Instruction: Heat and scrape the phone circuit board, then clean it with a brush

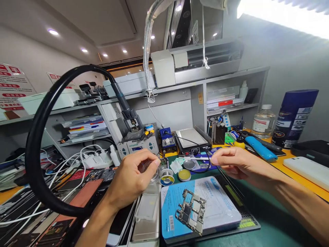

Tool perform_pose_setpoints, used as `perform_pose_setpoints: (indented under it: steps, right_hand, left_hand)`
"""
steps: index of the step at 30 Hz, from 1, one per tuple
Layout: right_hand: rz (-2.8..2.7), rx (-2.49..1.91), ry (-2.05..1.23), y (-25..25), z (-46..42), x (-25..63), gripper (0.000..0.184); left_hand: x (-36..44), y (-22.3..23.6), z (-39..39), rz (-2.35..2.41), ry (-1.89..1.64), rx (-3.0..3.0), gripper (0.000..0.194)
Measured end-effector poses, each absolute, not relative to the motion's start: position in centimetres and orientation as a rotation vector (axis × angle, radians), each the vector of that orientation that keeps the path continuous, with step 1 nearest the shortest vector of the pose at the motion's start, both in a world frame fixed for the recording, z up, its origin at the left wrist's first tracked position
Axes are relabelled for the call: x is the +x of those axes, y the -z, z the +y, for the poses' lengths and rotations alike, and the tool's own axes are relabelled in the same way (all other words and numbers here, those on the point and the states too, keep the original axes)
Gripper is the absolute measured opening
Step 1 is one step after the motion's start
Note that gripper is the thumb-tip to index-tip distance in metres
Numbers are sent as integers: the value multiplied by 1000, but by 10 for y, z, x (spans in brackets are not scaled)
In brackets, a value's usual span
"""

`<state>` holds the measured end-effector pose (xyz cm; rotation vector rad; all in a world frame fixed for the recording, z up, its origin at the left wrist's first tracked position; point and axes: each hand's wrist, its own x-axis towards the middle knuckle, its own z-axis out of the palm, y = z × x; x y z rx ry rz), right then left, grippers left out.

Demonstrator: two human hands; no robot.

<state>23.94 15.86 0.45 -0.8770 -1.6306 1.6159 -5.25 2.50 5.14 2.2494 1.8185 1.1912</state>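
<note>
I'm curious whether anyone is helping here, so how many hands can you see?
2. The left hand is beside a small spool; the right hand, farther right, holds a slim white tool. No other hands show.

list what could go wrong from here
The circuit board lies with one corner near the front edge of the box, no clamp visible; a bump might slide it off. The yellow-topped tin stands just behind the box, where the right hand, pinching a white stick, could perhaps knock it.
</note>
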Motion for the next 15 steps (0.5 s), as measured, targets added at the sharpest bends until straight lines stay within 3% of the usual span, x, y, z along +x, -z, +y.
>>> perform_pose_setpoints:
  steps: [15]
  right_hand:
    - [-1537, -915, -1533, -9, 182, 259, 28]
  left_hand:
    - [-92, -51, 19, 1871, -1463, 2102, 19]
